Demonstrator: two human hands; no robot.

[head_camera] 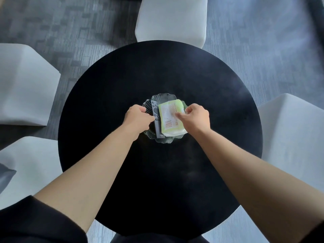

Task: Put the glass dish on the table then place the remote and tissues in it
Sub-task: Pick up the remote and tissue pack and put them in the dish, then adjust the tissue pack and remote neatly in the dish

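Observation:
A clear ribbed glass dish (164,96) with a wavy rim sits in the middle of the round black table (157,67). Inside it, a dark remote (155,106) lies lengthwise on the left. A green and white pack of tissues (171,116) lies beside it on the right, touching it. My left hand (135,118) is at the dish's left rim with the fingers curled around the edge and the thumb against the remote's side. My right hand (196,118) rests on the pack's right edge, thumb on top and fingers over the side.
White cushioned stools ring the table: one at the back (171,20), two on the left (24,85) (29,163), one on the right (294,130). Grey carpet lies beneath. Apart from the dish, only bare table top shows.

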